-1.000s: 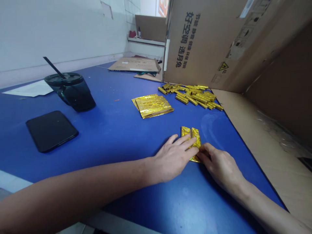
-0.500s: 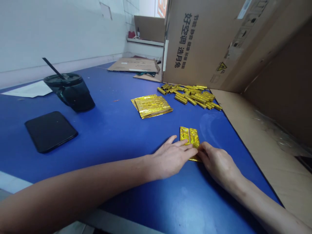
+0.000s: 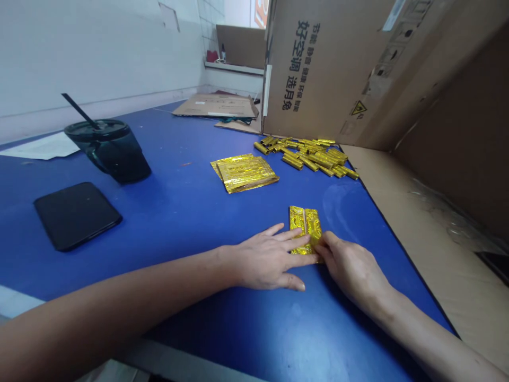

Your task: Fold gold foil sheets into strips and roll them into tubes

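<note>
Head view. Printed on carton in black: 好空调 选月兔; beside it, a yellow flame triangle. On smooth blue table, between both hands: crinkled gold foil, flat, two flaps nearly meeting at a slit. Pressed under left hand, fingers spread wide. Pinched narrowly at right edge by right hand. Beyond: flat foil stack, heaped foil tubes.
</note>
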### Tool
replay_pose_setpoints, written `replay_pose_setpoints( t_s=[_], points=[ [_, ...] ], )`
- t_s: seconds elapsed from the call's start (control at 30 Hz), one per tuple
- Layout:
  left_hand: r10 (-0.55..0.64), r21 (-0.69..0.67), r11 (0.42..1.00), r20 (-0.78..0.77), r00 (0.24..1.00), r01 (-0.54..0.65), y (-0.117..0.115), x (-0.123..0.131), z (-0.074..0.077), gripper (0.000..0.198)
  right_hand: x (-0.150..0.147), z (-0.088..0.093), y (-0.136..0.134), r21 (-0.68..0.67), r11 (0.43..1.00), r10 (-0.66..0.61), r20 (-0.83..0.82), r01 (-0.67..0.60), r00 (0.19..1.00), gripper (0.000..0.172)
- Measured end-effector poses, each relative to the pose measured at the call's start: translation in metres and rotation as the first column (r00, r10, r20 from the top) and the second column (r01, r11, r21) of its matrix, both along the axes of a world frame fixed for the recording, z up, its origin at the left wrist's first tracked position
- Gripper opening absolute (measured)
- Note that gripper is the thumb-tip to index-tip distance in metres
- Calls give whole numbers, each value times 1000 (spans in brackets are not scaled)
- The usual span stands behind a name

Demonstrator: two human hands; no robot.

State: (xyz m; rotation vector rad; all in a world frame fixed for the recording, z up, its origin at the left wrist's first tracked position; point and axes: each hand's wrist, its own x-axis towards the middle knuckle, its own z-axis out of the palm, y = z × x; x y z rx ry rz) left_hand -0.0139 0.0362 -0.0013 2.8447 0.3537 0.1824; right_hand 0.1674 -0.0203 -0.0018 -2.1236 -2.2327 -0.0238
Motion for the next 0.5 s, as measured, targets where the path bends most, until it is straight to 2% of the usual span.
replay_pose_setpoints(
  t_s=[0.17, 0.3, 0.4, 0.5],
  points=[
    [9, 4, 1000, -46, 999, -9, 0, -1, 1, 54, 8, 4, -5, 56, 998, 44, -67, -41, 997, 15],
    [11, 8, 1000, -63, 998, -10, -1, -1, 3, 53, 16, 18, -13, 218, 944, 289, -173, -249, 942, 18],
    [4, 7, 1000, -72, 997, -3, 0, 0, 1, 54, 15, 27, -20, 152, 878, 476, -156, -455, 866, 21],
    [3, 6, 1000, -85, 996, -2, 1, 0, 0, 56, 10, 33, -26, 30, 851, 525, -51, -524, 850, 21]
  ],
)
